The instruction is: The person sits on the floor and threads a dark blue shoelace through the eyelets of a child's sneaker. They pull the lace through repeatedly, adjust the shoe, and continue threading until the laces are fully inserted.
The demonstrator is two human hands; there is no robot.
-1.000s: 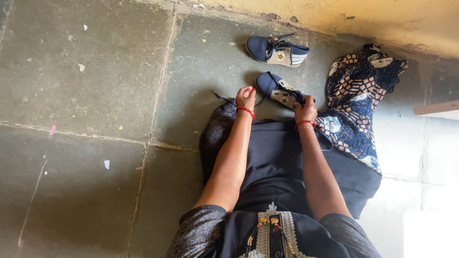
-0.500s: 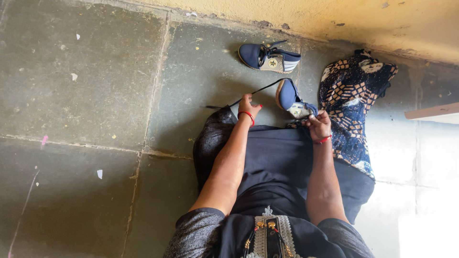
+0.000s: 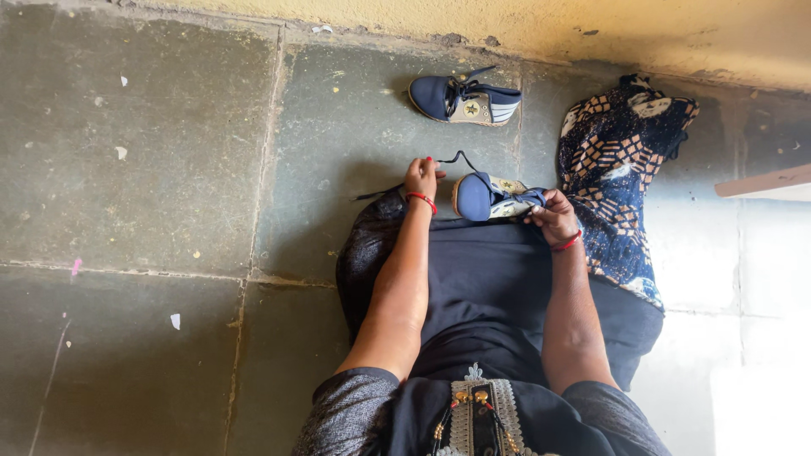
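Note:
A small navy canvas shoe [image 3: 488, 195] with a pale sole lies on its side at the far edge of my dark skirt [image 3: 490, 287]. My right hand [image 3: 553, 216] grips its laced upper near the heel end. My left hand [image 3: 421, 177] pinches the dark shoelace [image 3: 457, 157] and holds it out taut to the left of the toe; a loose end trails over the floor at the left. Both wrists carry a red band. The matching second shoe [image 3: 465, 100] lies on its side farther off, near the wall, with nothing touching it.
The floor is large grey stone slabs [image 3: 160, 169] with joints and small white specks. A yellow wall [image 3: 541, 25] runs along the top. A blue and orange patterned cloth [image 3: 621, 169] lies at my right. A pale board edge [image 3: 764, 183] juts in at far right.
The shoe has turned so its toe now points left, my right hand has shifted onto its upper, and my left hand has drawn the lace out to the left.

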